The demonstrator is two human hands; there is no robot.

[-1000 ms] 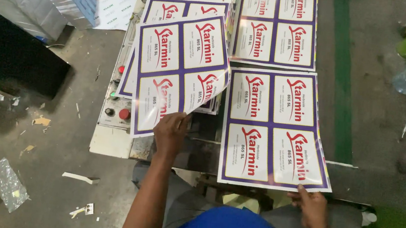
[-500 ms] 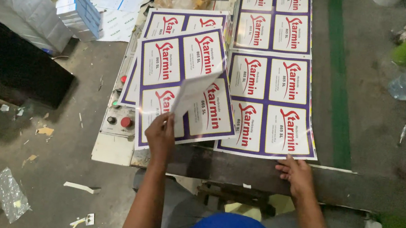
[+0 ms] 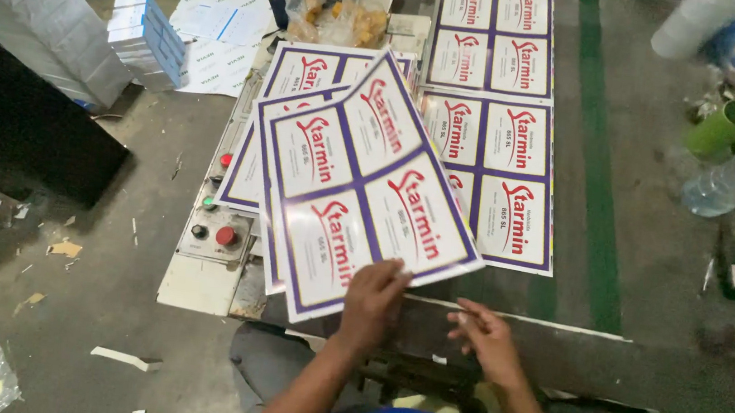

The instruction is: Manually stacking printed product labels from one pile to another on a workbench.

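While left hand (image 3: pixel 373 300) pinches label sheet (image 3: pixel 368 186) edge, right hand (image 3: pixel 486 336) hovers apart.

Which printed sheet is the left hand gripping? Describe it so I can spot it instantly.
Start at the control panel with red and green buttons. Right of it lies a stack of purple-bordered label sheets. The left hand pinches the top sheet by its near edge; it alone sits skewed.

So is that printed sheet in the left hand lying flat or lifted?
Lifted. The left hand pinches the near edge of the top printed sheet, which sits tilted and skewed over the stack.
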